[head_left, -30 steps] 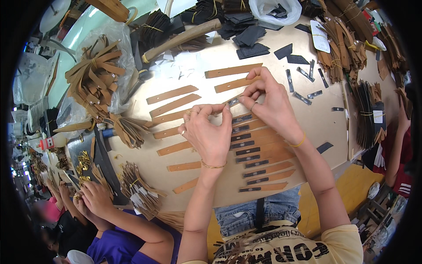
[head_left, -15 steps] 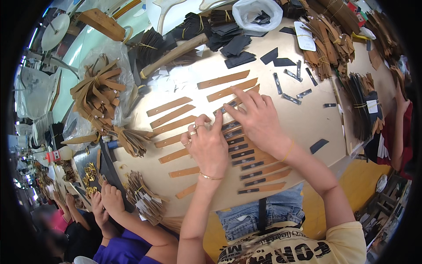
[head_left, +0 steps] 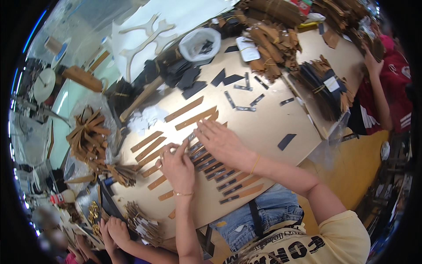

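Observation:
My left hand (head_left: 179,169) wears rings and a bracelet. Its index finger reaches to a small dark piece (head_left: 191,137) on a brown leather strip, while the other fingers curl loosely. My right hand (head_left: 225,147) lies flat across the strips beside it, fingers stretched out, partly covering the leather. Below both hands runs a row of brown strips, each topped by a black piece with a shiny centre (head_left: 229,190). Plain brown leather strips (head_left: 196,118) lie beyond my fingers, and more (head_left: 149,149) rest left of my left hand.
Loose black pieces (head_left: 240,108) are scattered on the table (head_left: 281,119) at the right. Bundled brown strips (head_left: 270,48) and a white plastic bag (head_left: 200,46) stand at the back. A co-worker's hands (head_left: 115,233) are at the lower left; another person's arm (head_left: 377,83) is at the right.
The view has turned, so the table appears lower and farther left. My right hand's fingers, spread and bent before, now lie straighter and closer together. My left hand stays beside the same row.

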Action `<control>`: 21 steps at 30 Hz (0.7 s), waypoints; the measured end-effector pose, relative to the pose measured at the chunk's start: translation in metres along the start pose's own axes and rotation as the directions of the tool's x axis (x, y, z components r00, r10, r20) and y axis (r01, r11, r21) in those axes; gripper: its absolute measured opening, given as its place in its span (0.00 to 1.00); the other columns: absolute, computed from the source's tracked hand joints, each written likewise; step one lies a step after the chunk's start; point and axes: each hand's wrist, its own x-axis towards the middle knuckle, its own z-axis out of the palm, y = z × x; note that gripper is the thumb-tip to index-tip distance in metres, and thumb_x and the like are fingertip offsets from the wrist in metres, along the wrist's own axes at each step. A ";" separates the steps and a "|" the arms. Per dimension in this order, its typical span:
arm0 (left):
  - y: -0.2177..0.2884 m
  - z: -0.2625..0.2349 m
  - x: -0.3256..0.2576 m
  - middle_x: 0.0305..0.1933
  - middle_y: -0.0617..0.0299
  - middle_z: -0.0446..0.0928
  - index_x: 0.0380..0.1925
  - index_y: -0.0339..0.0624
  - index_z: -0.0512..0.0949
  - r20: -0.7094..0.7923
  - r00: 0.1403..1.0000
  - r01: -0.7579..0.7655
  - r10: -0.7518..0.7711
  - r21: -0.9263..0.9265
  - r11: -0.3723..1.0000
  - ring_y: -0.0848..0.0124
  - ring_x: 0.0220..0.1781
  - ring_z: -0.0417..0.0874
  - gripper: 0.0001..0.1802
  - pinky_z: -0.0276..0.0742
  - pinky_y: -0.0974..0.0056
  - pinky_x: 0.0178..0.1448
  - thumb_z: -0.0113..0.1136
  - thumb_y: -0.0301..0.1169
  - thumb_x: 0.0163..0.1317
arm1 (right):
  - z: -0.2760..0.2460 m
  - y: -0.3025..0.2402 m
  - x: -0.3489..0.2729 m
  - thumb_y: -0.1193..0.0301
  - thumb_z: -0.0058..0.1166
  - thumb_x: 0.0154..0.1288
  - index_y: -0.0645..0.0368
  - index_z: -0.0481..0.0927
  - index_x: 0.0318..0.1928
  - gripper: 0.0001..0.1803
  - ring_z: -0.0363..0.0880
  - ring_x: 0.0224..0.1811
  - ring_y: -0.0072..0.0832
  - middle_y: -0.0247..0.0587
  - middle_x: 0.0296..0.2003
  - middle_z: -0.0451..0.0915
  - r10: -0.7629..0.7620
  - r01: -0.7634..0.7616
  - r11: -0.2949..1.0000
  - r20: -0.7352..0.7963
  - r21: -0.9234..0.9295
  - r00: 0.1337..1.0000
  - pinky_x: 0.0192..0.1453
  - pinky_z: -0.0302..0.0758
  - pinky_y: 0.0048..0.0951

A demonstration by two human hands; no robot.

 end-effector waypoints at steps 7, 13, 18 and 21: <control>0.014 -0.009 -0.019 0.48 0.64 0.76 0.57 0.52 0.82 -0.130 0.991 -0.020 0.013 -0.052 0.998 0.67 0.50 0.77 0.24 0.56 0.51 0.64 0.60 0.23 0.59 | -0.020 0.016 -0.037 0.74 0.49 0.70 0.60 0.74 0.65 0.23 0.67 0.71 0.39 0.51 0.66 0.72 0.139 -0.129 0.990 -0.219 0.057 0.966 0.76 0.60 0.41; 0.033 -0.024 -0.027 0.50 0.65 0.77 0.56 0.51 0.82 -0.174 0.985 -0.039 0.019 -0.112 0.993 0.69 0.48 0.78 0.21 0.55 0.52 0.63 0.61 0.26 0.62 | -0.043 0.087 -0.055 0.73 0.54 0.68 0.57 0.78 0.60 0.20 0.80 0.50 0.31 0.38 0.46 0.84 0.140 -0.165 0.984 -0.265 -0.072 0.954 0.58 0.71 0.37; 0.052 -0.027 -0.034 0.51 0.65 0.77 0.54 0.51 0.82 -0.133 0.989 -0.081 0.057 -0.184 0.980 0.71 0.45 0.78 0.20 0.55 0.55 0.62 0.64 0.26 0.61 | -0.046 0.106 -0.050 0.74 0.58 0.65 0.59 0.77 0.60 0.22 0.81 0.43 0.28 0.37 0.38 0.84 0.012 -0.054 0.985 -0.244 -0.166 0.970 0.51 0.74 0.34; 0.060 -0.027 -0.034 0.48 0.63 0.78 0.51 0.48 0.83 -0.093 0.994 -0.087 0.058 -0.339 0.937 0.69 0.44 0.78 0.17 0.57 0.59 0.62 0.64 0.26 0.61 | -0.054 0.100 -0.045 0.76 0.59 0.65 0.61 0.70 0.66 0.29 0.82 0.40 0.23 0.33 0.34 0.85 0.265 -0.202 0.946 -0.246 0.252 0.932 0.52 0.74 0.29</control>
